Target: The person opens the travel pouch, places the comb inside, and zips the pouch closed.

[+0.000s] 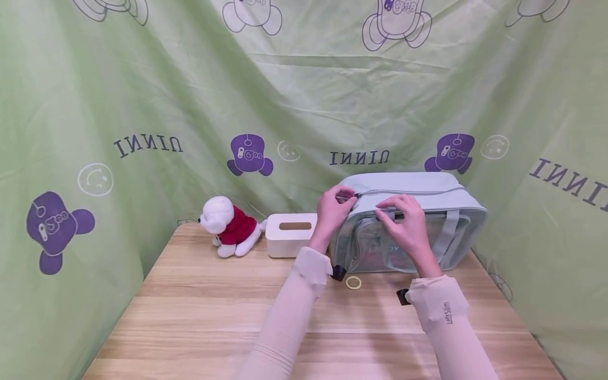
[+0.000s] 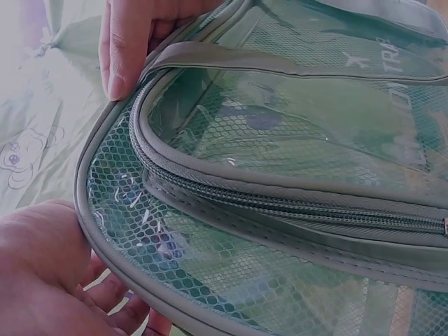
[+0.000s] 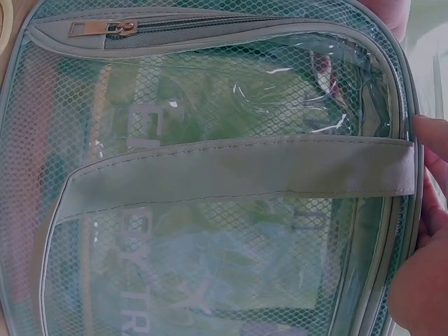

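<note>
A pale green travel bag (image 1: 408, 182) with clear mesh-lined sides stands upright at the back right of the table. At its top left corner, my left hand (image 1: 332, 208) pinches the zipper pull beside the dark top zipper (image 1: 380, 192). My right hand (image 1: 406, 219) grips the top front edge, thumb and fingertips close together. The left wrist view shows my left hand (image 2: 42, 252) along the bag's rim, its fingertips partly hidden. On the front are a strap handle (image 3: 231, 175) and a pocket zipper with a metal pull (image 3: 101, 28).
Left of the bag stands a white tissue box (image 1: 285, 243) with a slot on top. Farther left sits a white plush dog (image 1: 237, 227) in a red shirt. A yellow ring (image 1: 353, 277) lies on the wooden table (image 1: 214, 316) before the bag. A green printed curtain (image 1: 294, 95) hangs behind.
</note>
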A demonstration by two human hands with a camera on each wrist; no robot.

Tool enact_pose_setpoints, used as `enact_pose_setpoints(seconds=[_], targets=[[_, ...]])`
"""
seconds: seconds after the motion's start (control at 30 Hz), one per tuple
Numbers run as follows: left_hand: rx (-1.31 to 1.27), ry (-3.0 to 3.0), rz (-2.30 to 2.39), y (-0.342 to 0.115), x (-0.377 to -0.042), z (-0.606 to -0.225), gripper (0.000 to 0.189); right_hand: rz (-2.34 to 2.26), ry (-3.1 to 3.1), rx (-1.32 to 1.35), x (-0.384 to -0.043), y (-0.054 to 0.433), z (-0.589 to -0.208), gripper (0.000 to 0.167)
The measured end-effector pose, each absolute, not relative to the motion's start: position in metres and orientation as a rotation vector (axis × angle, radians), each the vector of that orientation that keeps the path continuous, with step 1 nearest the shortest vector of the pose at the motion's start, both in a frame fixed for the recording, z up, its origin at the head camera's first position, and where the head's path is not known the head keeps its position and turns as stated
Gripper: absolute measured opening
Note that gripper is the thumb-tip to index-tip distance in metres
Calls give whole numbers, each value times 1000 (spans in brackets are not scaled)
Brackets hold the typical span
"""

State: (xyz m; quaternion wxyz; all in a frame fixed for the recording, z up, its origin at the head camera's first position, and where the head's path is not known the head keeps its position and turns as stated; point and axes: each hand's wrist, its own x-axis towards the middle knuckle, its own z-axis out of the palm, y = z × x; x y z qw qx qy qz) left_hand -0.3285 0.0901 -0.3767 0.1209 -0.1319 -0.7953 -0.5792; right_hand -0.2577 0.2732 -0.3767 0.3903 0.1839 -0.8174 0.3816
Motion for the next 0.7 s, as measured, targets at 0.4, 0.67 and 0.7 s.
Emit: enact_pose_setpoints(seconds=[0.4, 0.67, 0.7], targets=[[-303, -2435, -1648, 90, -327, -375, 15, 976, -2072, 456, -257, 272, -378, 14], [-355, -2446, -1644, 90, -330, -377, 17, 972, -2074, 452, -257, 272, -378, 13], [-359, -2449, -1648, 90, -330, -377, 16, 973, -2072, 453, -257, 272, -378, 13]])
